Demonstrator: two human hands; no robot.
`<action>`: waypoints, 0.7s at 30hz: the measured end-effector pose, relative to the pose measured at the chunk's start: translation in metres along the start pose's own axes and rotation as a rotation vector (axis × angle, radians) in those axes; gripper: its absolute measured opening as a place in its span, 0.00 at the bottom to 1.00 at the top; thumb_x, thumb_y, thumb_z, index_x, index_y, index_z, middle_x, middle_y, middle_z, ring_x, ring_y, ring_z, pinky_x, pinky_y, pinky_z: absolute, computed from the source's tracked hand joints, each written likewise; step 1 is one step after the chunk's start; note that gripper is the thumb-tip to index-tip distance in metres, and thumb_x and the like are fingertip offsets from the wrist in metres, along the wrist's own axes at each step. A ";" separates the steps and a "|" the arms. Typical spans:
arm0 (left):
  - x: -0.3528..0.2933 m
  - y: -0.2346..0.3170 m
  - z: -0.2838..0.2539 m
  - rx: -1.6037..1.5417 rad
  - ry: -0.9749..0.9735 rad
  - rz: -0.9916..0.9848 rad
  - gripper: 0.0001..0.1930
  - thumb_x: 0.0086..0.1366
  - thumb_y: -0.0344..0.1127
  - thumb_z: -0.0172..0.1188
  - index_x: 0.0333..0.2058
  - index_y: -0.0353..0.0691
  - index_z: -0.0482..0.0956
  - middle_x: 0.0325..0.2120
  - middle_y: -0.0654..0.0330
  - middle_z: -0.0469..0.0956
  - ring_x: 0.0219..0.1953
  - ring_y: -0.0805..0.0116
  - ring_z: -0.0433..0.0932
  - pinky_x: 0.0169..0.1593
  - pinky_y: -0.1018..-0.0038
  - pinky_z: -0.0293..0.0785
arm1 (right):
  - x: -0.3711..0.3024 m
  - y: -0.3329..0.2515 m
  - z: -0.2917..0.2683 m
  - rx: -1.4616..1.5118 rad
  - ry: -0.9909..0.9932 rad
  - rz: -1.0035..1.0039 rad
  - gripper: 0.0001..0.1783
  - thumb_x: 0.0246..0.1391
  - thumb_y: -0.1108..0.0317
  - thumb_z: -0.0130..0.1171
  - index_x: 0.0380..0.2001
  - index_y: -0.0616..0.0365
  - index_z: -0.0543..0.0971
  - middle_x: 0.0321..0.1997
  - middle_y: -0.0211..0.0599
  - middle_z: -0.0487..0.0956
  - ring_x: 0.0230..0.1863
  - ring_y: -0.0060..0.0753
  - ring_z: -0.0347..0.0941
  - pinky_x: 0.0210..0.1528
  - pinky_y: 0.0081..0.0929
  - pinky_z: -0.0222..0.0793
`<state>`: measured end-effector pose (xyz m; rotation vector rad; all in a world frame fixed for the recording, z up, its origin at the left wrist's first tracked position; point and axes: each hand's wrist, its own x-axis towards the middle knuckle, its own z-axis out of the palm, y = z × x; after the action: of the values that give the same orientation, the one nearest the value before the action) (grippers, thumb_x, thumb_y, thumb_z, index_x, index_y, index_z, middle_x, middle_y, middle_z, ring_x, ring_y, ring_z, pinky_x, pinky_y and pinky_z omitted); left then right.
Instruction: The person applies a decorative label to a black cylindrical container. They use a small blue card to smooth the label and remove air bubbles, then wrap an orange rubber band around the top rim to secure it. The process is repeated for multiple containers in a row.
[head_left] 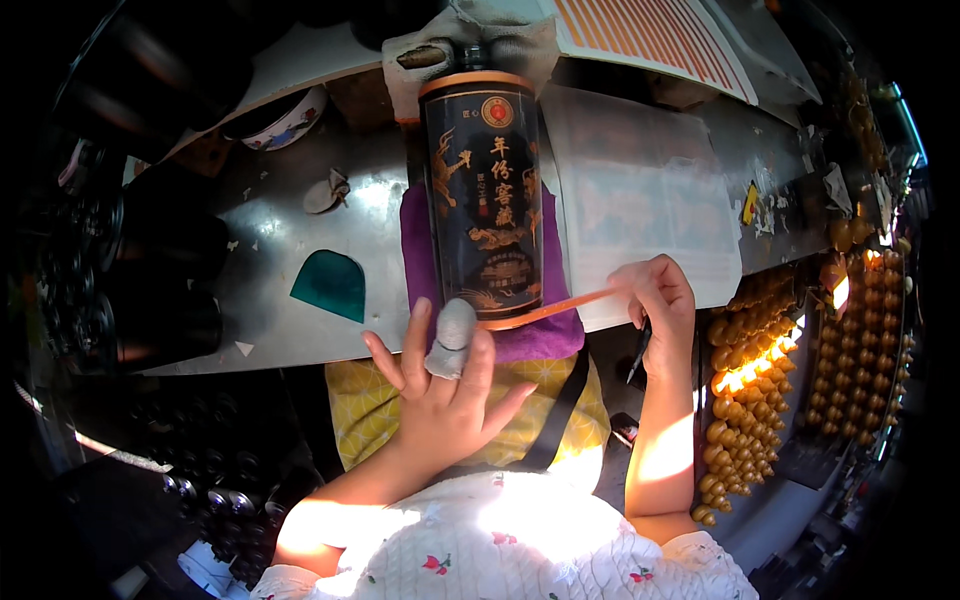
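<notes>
A large black bottle (490,200) with gold and orange decoration lies on a purple cloth (425,260), its neck pointing away from me. Around its near end runs a narrow orange strip (570,302), whose free end stretches to the right. My right hand (660,300) pinches that end between thumb and forefinger. A slim black pen-like tool (640,350) is also tucked in this hand, pointing down. My left hand (440,385) has its fingers spread, with a grey fabric sleeve (455,330) on one finger. That covered fingertip is at the bottle's near rim, by the strip.
A sheet of orange strips (650,40) lies at the back right, above a translucent sheet (650,200). On the metal table (260,220) are a green scraper (332,284) and a patterned bowl (290,122). Dark bottles crowd the left; amber gourd-shaped items (745,400) hang right.
</notes>
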<state>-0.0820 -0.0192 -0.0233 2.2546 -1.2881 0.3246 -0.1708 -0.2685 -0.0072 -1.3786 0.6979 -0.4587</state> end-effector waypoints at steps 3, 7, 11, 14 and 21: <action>-0.002 -0.005 -0.001 -0.020 -0.092 -0.080 0.61 0.56 0.60 0.67 0.69 0.23 0.39 0.60 0.31 0.60 0.68 0.23 0.44 0.62 0.24 0.24 | -0.001 0.000 0.000 0.011 0.010 -0.012 0.09 0.62 0.69 0.56 0.28 0.54 0.70 0.35 0.38 0.83 0.26 0.13 0.64 0.23 0.12 0.56; -0.001 -0.003 0.002 -0.036 -0.076 -0.115 0.58 0.57 0.60 0.66 0.71 0.28 0.41 0.58 0.34 0.62 0.68 0.24 0.45 0.62 0.24 0.24 | -0.001 0.004 0.000 0.019 0.028 -0.023 0.10 0.63 0.66 0.57 0.28 0.54 0.69 0.34 0.35 0.82 0.19 0.10 0.58 0.21 0.12 0.50; 0.014 0.004 -0.002 0.216 0.042 0.219 0.49 0.57 0.59 0.66 0.71 0.46 0.54 0.56 0.39 0.68 0.66 0.25 0.50 0.63 0.26 0.19 | -0.001 0.003 -0.004 0.060 0.004 -0.010 0.10 0.63 0.65 0.56 0.28 0.54 0.70 0.35 0.35 0.82 0.20 0.10 0.58 0.21 0.12 0.51; 0.047 0.020 -0.009 0.347 0.010 0.263 0.37 0.56 0.53 0.65 0.66 0.58 0.68 0.37 0.61 0.72 0.65 0.41 0.61 0.66 0.30 0.20 | -0.001 0.002 -0.006 0.073 0.012 0.005 0.10 0.63 0.65 0.55 0.28 0.54 0.71 0.35 0.34 0.82 0.22 0.12 0.61 0.22 0.13 0.52; 0.105 0.041 -0.020 0.411 -0.118 0.379 0.32 0.57 0.39 0.62 0.63 0.56 0.73 0.31 0.66 0.70 0.68 0.54 0.62 0.67 0.32 0.27 | -0.002 -0.012 -0.004 -0.173 -0.103 0.040 0.08 0.61 0.66 0.60 0.32 0.58 0.75 0.32 0.25 0.79 0.33 0.17 0.69 0.34 0.20 0.63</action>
<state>-0.0619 -0.1017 0.0528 2.3704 -1.8576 0.6514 -0.1743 -0.2720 0.0049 -1.5362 0.6920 -0.2990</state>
